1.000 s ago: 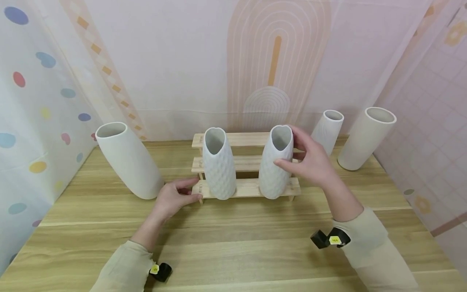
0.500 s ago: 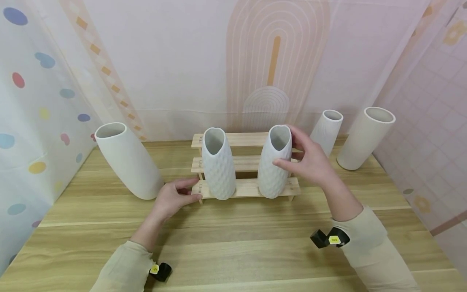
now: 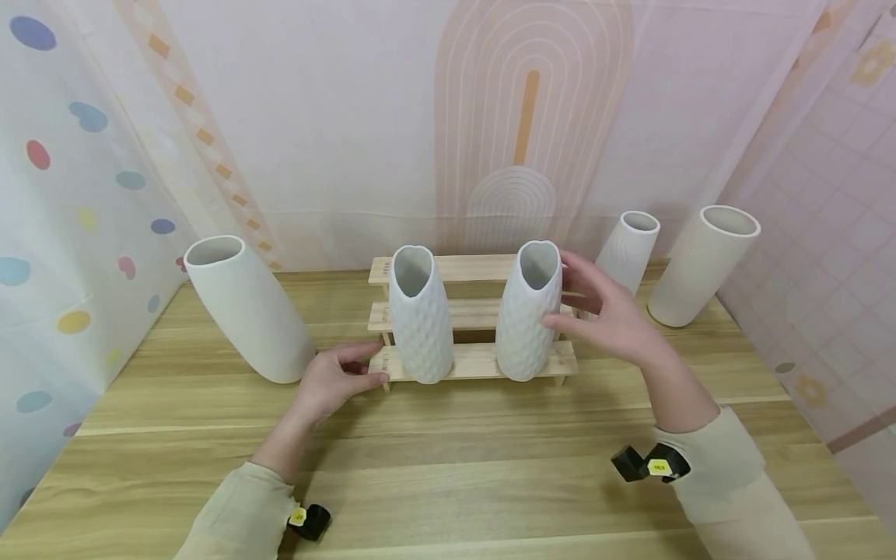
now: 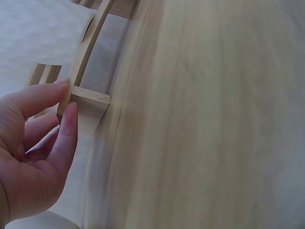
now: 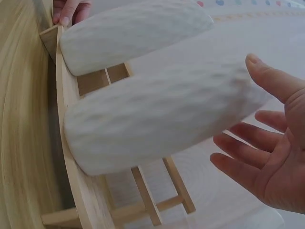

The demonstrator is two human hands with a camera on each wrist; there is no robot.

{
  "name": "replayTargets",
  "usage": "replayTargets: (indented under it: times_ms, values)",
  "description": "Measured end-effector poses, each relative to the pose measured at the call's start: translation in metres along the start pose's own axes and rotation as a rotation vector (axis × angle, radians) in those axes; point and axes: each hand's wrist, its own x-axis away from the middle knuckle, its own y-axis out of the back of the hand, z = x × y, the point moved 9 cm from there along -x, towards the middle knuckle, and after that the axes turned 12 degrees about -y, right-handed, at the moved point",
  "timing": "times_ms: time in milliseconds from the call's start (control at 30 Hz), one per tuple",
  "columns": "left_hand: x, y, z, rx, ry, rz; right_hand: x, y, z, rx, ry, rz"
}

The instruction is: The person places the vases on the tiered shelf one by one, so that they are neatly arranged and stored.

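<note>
Two dimpled white vases are stood upright on the lowest step of a small wooden rack (image 3: 483,359) at the middle of the desk (image 3: 448,459). The right vase (image 3: 530,311) is flanked by the right hand (image 3: 607,315), whose fingers are spread and relaxed just beside the vase's upper wall; in the right wrist view a gap is seen between fingers (image 5: 248,174) and vase (image 5: 162,124), so nothing is gripped, though the thumb tip lies at the vase's surface and contact cannot be told. The left vase (image 3: 420,315) is left untouched. The rack's front left corner (image 4: 89,99) is pinched by the left hand (image 3: 334,383), thumb and forefinger set on either side of the end block. A large smooth vase (image 3: 245,307) is seen at the far left, and a ribbed vase (image 3: 628,250) and a wide cylinder (image 3: 702,264) stand at the far right, well apart from both hands.
</note>
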Motion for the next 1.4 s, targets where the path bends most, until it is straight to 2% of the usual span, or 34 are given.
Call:
replayTargets:
  times_ms: [233, 467, 867, 1000, 1200, 1400]
  values:
    - [0.0, -0.001, 0.0, 0.004, 0.005, -0.001, 0.014, 0.018, -0.013, 0.03, 0.015, -0.019]
    - [0.0, -0.001, 0.0, 0.005, 0.004, -0.005, 0.03, 0.043, -0.025, 0.024, 0.031, -0.079]
    - [0.0, 0.0, 0.0, -0.006, 0.001, -0.008, 0.039, 0.088, -0.034, -0.109, 0.123, -0.217]
    - [0.001, -0.001, -0.001, -0.011, 0.002, -0.003, 0.038, 0.103, -0.039, -0.097, 0.089, -0.295]
    - [0.001, -0.001, -0.001, -0.009, -0.001, -0.002, 0.035, 0.124, -0.047, 0.02, -0.011, -0.398]
    - [0.001, -0.001, -0.002, 0.006, -0.006, -0.008, 0.024, 0.136, -0.051, 0.067, -0.068, -0.424]
